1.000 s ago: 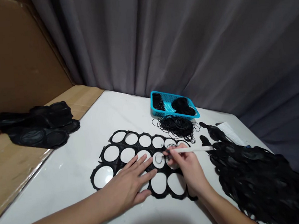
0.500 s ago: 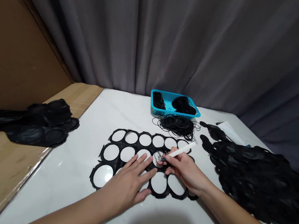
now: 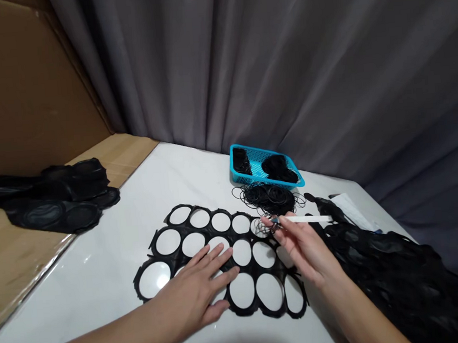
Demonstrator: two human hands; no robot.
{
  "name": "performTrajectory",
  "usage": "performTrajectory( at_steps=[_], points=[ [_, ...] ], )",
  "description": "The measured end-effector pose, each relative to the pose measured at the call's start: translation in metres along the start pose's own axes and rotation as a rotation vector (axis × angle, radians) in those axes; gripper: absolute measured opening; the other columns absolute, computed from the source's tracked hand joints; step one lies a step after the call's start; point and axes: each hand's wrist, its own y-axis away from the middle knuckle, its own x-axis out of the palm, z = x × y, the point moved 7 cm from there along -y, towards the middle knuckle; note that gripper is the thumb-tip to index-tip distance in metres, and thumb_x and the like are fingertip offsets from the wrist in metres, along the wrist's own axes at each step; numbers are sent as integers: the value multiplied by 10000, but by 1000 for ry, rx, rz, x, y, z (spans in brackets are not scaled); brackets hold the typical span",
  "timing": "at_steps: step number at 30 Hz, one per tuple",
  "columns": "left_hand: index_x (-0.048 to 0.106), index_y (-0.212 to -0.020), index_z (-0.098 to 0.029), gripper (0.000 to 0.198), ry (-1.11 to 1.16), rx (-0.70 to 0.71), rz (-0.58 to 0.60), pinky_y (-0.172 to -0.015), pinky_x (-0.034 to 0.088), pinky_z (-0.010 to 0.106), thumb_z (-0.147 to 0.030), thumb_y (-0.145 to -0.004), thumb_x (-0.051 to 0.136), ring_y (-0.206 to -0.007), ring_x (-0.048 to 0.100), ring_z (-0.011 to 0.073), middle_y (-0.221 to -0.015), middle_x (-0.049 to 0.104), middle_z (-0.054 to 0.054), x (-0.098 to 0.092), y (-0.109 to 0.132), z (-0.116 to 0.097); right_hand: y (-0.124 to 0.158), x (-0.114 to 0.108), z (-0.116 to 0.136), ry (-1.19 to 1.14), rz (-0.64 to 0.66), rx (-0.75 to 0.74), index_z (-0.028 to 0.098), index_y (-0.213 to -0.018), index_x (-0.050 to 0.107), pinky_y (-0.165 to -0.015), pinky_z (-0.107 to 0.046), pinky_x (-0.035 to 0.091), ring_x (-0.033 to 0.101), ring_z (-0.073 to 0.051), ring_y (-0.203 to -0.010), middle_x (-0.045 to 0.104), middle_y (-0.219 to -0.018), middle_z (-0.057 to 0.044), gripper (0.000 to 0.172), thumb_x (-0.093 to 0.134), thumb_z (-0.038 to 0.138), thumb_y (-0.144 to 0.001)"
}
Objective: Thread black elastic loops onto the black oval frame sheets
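Observation:
A black rubber-like sheet (image 3: 254,270) with rows of large round holes lies flat on the white table. My left hand (image 3: 201,290) rests on its left middle part, palm down with fingers spread. My right hand (image 3: 308,250) is raised at the sheet's far right corner, its fingers closed around a slim white stick-like tool (image 3: 311,219) with a dark bluish end. Several thin black rings (image 3: 263,226) hang at the fingertips by that end; whether the fingers or the tool carry them I cannot tell. Just beyond lies a loose heap of thin black rings (image 3: 271,198).
A blue plastic basket (image 3: 259,180) with black rings stands behind the heap. To the right spreads a large pile of black perforated sheets (image 3: 399,269), near a white paper (image 3: 353,212). More black sheets (image 3: 53,206) lie at left on cardboard (image 3: 132,152). A grey curtain (image 3: 244,59) hangs behind.
My right hand has moved from the sheet's middle up and right toward the ring heap, carrying the tool and some thin rings. The left hand stays in place.

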Motion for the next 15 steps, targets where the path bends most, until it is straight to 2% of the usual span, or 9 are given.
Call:
performTrajectory(
  at_steps=[3,5,8,11,15],
  points=[
    [485,-1464,-285,563,4,-9,5,-1204,315,508,-351,-928,646,-1476,345,328,-1610,358,82,-1,-1,-1,0,1,1,135,93,-46,200,-773,578,-773,-263,581,707,-218,-994,686,-920,-32,366,890,377,-697],
    [492,-1458,-275,555,4,-16,25,-1199,318,521,-352,-930,645,-1475,341,336,-1604,365,96,-1,-3,-2,7,8,-14,297,218,-15,192,-790,581,-843,-308,554,695,-206,-962,706,-1003,-57,339,821,431,-779],
    [484,-1461,-270,554,13,-19,31,-1209,296,521,-351,-935,639,-1479,334,329,-1604,364,101,0,-3,-2,24,17,-39,592,356,-23,197,-817,580,-857,-330,507,662,-197,-907,716,-1034,-64,300,708,461,-879],
    [473,-1469,-282,570,30,-16,17,-1224,269,506,-350,-930,645,-1484,326,321,-1615,346,87,1,-3,-2,34,20,-52,810,373,-121,206,-849,587,-838,-326,475,632,-212,-920,705,-1034,-58,271,607,460,-942],
    [463,-1476,-292,587,24,-16,18,-1219,279,510,-357,-925,653,-1484,329,325,-1617,345,82,3,-2,-1,38,21,-56,866,365,-196,215,-847,574,-865,-328,461,625,-229,-987,686,-1039,-64,274,533,454,-976]
  ],
)
